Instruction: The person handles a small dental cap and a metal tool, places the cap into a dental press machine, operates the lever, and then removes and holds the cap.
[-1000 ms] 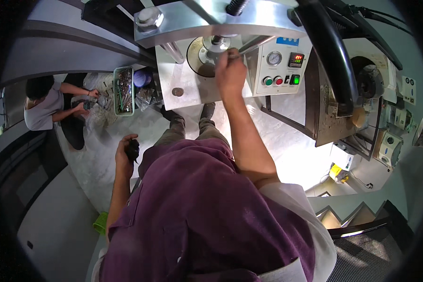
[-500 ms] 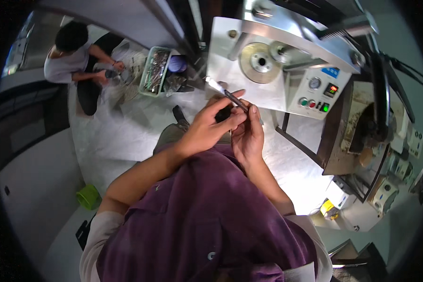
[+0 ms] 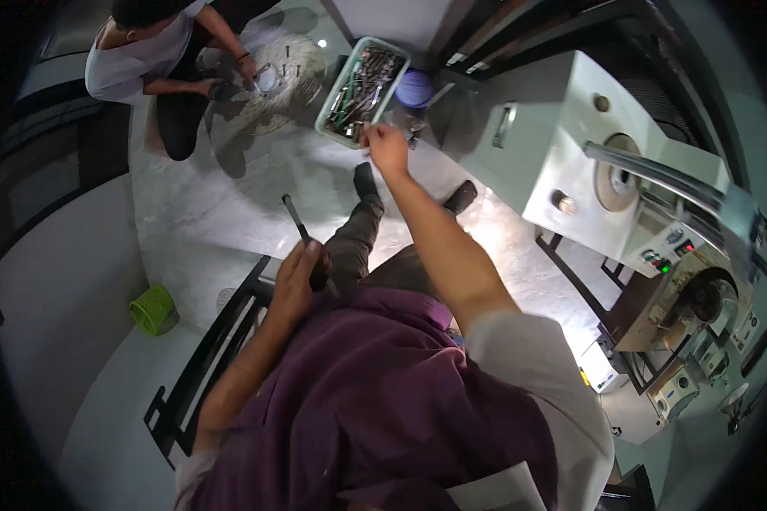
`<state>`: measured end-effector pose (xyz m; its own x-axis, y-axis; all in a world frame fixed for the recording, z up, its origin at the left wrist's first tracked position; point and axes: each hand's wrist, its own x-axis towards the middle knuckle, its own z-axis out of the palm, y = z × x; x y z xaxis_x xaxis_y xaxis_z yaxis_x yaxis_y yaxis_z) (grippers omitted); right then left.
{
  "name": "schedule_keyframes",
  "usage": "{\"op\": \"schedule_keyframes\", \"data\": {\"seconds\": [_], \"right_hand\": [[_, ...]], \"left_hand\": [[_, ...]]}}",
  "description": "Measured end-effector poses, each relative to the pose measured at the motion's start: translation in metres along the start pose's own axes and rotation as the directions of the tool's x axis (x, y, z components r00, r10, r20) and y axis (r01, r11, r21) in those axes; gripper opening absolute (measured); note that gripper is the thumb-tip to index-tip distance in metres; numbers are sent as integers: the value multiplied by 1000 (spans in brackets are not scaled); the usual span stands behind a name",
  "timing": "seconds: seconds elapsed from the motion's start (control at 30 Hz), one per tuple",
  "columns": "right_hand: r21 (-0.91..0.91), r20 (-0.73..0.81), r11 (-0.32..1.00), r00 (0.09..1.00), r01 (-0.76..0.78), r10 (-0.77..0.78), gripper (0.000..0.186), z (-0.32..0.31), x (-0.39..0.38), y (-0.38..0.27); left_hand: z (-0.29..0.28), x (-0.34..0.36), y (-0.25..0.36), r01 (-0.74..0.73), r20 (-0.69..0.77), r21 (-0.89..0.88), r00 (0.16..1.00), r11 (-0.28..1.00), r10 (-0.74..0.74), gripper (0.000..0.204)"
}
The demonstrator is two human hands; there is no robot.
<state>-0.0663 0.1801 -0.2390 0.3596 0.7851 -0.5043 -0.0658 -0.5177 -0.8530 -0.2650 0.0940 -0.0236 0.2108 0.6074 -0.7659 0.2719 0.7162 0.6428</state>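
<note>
Item 1, far left: a small green ribbed basket is set on the pale floor beside a grey wall; its contents cannot be made out.

Item 2, upper left: a second person in a light shirt is seated on the floor, both hands held at a round pale fan guard on which small dark parts are laid. The head is cut off by the upper rim.

Item 3, lower left of centre: a black metal frame is partly hidden behind the wearer's left forearm.

Item 4: the left hand is closed around the handle of a slim dark tool, probably a screwdriver; the shaft is pointed up and left over the floor. The handle is mostly covered by the fingers.

Item 5, top centre: a pale green rectangular tray is filled with mixed metal tools, too tangled to list singly. A blue round container is placed just beside its right edge; its inside is not shown.

Item 6: the right hand is stretched out to the near corner of the tray, fingers bunched; whether something is pinched there cannot be told.

Item 7, right: a grey machine with a round disc and lit buttons is stood near the legs. Open floor is left between the second person and the wearer's shoes.
</note>
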Motion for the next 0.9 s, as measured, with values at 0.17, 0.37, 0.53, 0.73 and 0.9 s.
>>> {"op": "schedule_keyframes", "data": {"seconds": [0.17,0.37,0.53,0.73,0.9], "right_hand": [[-163,-404,949,896,-269,185,32,65,119,45],[-560,-292,802,955,-207,43,39,97,113,46],[-549,-216,826,976,-127,7,36,86,94,50],[-669,-192,726,981,-161,41,36,64,106,50],[-557,-219,824,975,-106,-24,28,58,102,48]], "left_hand": [[-26,7,6,11,-8,135,1000,991,-10,36],[-63,13,-13,80,-115,63,991,995,-72,36],[-73,14,-32,99,-111,23,989,995,-96,38],[-73,21,-28,101,-64,63,993,993,-97,41],[-76,22,-31,122,-83,73,990,990,-116,43]]}}
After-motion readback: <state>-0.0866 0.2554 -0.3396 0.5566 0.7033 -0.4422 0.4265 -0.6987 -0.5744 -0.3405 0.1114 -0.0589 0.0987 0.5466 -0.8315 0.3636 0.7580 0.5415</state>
